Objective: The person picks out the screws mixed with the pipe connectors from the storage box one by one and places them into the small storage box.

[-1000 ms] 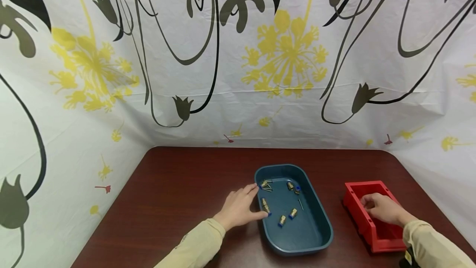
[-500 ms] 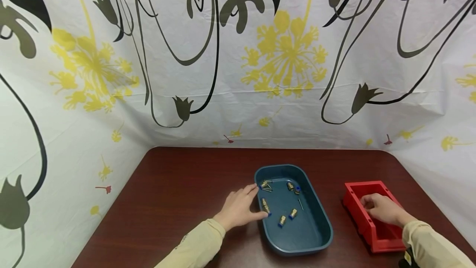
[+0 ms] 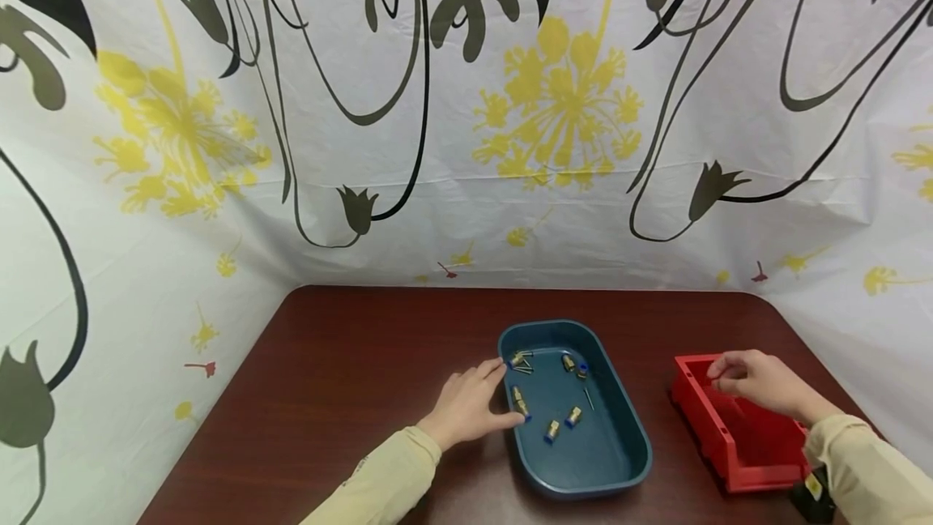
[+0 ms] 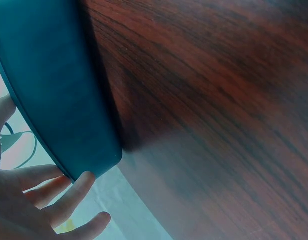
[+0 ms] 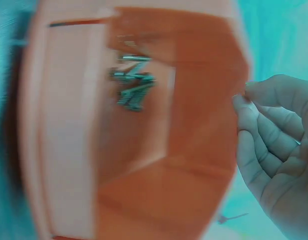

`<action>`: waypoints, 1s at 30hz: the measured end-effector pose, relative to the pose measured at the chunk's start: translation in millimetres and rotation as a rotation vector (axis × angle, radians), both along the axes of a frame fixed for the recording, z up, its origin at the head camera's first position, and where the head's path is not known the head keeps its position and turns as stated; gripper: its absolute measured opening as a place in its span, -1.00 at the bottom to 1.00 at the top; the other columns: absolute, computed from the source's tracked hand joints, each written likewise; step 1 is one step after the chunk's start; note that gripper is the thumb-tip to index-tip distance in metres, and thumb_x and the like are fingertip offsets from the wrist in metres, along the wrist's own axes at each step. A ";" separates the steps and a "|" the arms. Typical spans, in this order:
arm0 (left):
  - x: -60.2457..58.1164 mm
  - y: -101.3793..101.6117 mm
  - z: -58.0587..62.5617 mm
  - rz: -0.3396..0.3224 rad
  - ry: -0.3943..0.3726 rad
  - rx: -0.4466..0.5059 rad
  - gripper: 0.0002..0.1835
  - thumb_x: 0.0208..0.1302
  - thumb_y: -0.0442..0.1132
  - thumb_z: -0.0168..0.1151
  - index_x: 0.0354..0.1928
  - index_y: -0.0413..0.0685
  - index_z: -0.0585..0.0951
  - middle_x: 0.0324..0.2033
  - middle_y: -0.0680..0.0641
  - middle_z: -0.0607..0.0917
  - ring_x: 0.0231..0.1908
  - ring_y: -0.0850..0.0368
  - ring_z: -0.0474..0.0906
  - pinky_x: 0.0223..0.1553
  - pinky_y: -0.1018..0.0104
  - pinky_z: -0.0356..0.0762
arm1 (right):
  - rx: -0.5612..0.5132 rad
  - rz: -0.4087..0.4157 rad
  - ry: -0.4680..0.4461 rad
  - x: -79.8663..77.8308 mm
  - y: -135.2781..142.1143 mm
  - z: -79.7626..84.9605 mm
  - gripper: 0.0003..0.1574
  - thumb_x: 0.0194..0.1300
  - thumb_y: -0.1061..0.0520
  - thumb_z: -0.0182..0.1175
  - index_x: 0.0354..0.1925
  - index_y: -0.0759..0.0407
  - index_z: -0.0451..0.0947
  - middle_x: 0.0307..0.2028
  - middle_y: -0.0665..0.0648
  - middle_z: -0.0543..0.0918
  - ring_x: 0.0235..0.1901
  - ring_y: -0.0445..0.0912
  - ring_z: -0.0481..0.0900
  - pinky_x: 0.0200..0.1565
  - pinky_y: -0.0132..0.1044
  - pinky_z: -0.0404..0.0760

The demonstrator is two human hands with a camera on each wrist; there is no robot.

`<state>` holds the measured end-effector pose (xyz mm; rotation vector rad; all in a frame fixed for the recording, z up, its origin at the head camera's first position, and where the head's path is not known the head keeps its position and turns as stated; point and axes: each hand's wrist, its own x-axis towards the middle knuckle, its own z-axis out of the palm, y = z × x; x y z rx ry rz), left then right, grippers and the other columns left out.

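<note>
My left hand point(image 3: 469, 407) rests at the left rim of a blue-grey tray point(image 3: 619, 460), fingers spread and fairly straight. In the left wrist view its fingers point(image 4: 69, 202) touch the tray's outer wall point(image 4: 59, 90). Inside the tray lie several brass fittings with blue ends point(image 3: 573, 416) and a few thin screws point(image 3: 589, 399). Over the red bin point(image 3: 765, 478) my right hand point(image 3: 765, 383) is raised, thumb and index fingertip together. A tiny glint shows at those fingertips in the right wrist view; its kind is too small to tell. Screws point(image 5: 133, 82) lie heaped in the bin.
The brown tabletop point(image 3: 328, 395) carries the tray at the middle and the bin to its right. A white patterned cloth point(image 3: 466, 144) hangs behind and at both sides. A black wrist device point(image 3: 812, 497) shows below the right sleeve.
My right hand has lifted from inside the red bin and shifted slightly up and right, fingertips kept together. My left hand stays at the tray's rim.
</note>
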<state>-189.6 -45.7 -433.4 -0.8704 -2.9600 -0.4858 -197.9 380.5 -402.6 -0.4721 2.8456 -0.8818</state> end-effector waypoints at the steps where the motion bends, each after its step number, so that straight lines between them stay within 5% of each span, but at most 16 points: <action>1: -0.2 0.0 0.0 0.000 -0.002 0.000 -0.17 0.00 0.30 0.09 0.19 -0.17 0.35 0.16 -0.08 0.33 0.02 0.00 0.36 -0.08 0.01 0.32 | -0.001 0.005 0.026 -0.3 -1.1 4.5 -0.91 0.06 0.30 0.16 -0.37 0.25 0.49 -0.45 0.06 0.55 -0.49 -0.22 0.50 -0.47 -0.36 0.47; 10: -1.8 0.2 -0.6 0.018 -0.023 -0.011 -0.16 -0.01 0.32 0.08 0.21 -0.13 0.33 0.17 -0.05 0.31 0.05 0.02 0.34 -0.06 0.01 0.30 | 0.009 0.009 0.195 -7.0 -22.5 44.1 -0.93 0.08 0.25 0.20 -0.37 0.15 0.53 -0.52 -0.07 0.55 -0.53 -0.20 0.48 -0.49 -0.35 0.43; 22: -1.2 0.1 -0.4 0.011 -0.005 -0.008 -0.16 -0.01 0.32 0.08 0.20 -0.14 0.33 0.17 -0.06 0.32 0.04 0.02 0.35 -0.07 0.01 0.31 | -0.060 0.110 0.099 -29.1 -89.4 65.9 -0.92 0.13 0.23 0.16 -0.35 0.22 0.52 -0.49 -0.02 0.57 -0.51 -0.17 0.52 -0.43 -0.32 0.50; 30: -0.8 0.5 -1.3 0.011 -0.008 -0.005 -0.15 -0.01 0.32 0.08 0.20 -0.13 0.33 0.16 -0.06 0.32 0.04 0.02 0.35 -0.07 0.01 0.31 | -0.083 0.160 0.025 -42.1 -127.9 59.3 -0.87 0.16 0.17 0.16 -0.35 0.24 0.53 -0.50 0.05 0.58 -0.51 -0.09 0.51 -0.43 -0.26 0.49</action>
